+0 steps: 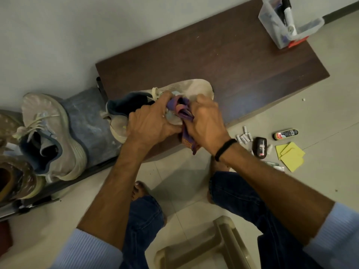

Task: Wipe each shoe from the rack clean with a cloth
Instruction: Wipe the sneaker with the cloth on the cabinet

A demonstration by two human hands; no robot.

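A dusty beige sneaker (191, 88) with a dark blue lining lies on the brown board (223, 61). My left hand (153, 121) grips its middle near the laces. My right hand (206, 121) holds a purple and orange cloth (184, 113) bunched against the shoe's side. The cloth's tail hangs down below my right wrist. The matching sneaker (52, 133) stands on the rack (87, 121) at the left, beside a brown patterned shoe (15, 177).
A clear plastic box (279, 22) with bottles stands at the board's far right corner. On the floor to the right lie a black polish bottle (259, 147), a flat polish applicator (285, 133), yellow sponges (290, 155) and small tubes. A beige plastic stool (209, 247) is between my legs.
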